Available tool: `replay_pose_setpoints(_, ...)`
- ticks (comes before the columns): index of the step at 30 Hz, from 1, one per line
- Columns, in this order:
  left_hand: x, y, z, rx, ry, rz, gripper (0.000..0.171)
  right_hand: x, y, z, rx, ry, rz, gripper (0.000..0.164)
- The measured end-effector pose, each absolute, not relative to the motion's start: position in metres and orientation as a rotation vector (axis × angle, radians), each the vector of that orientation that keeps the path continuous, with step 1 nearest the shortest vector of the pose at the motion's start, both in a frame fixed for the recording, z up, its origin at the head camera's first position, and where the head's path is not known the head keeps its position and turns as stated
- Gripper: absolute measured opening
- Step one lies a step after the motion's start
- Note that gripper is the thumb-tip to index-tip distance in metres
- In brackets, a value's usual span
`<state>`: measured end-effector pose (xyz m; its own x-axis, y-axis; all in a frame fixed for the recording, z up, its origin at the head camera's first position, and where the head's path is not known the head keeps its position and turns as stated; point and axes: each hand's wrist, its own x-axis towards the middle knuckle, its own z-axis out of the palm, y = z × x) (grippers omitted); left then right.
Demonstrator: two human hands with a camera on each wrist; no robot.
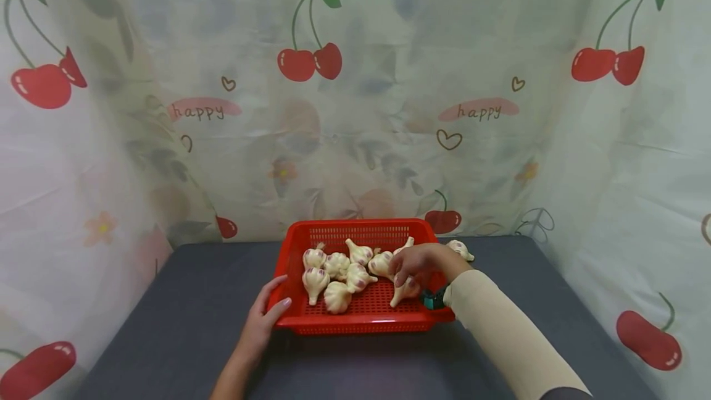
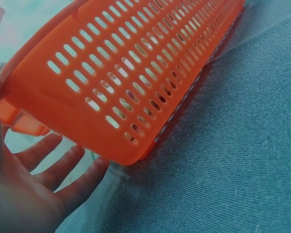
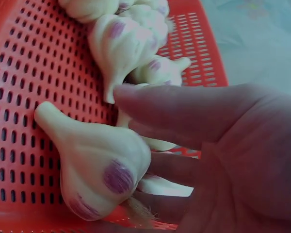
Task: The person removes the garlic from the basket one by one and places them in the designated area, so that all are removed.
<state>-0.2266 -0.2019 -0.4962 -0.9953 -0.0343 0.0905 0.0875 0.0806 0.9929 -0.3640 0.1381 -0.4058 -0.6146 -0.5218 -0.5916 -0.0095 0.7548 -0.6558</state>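
A red plastic basket (image 1: 361,320) with slotted walls stands on the dark tabletop, holding several garlic bulbs (image 1: 337,297) with purple patches. At its left front corner my left hand (image 1: 265,313) grips the rim; in the left wrist view its fingers (image 2: 63,167) spread along the basket's outer underside. Inside the right part of the basket is my right hand (image 1: 418,263), palm down over the bulbs. The right wrist view shows its thumb (image 3: 155,104) and fingers apart, beside a garlic bulb (image 3: 106,167) whose stem points away from the hand. Fingertips are partly hidden behind that bulb.
One garlic bulb (image 1: 461,250) lies on the table outside the basket, behind the right forearm. The dark table (image 1: 200,301) is bounded at the back and sides by a printed curtain (image 1: 361,141) with cherries.
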Motion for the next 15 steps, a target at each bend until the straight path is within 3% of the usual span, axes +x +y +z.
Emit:
replay_pose_setpoints(8, -0.2267, -0.2009, -0.4952, -0.062, -2.233, -2.07, 0.05, -0.3654, 0.1376, -0.4078, -0.507, 2.165, -0.653, 0.033)
replay_pose_setpoints(15, -0.2264, -0.2013, -0.4955, -0.057, -2.234, -2.07, 0.049, -0.3669, 0.1383, -0.4101, -0.582, 2.227, -0.601, 0.035)
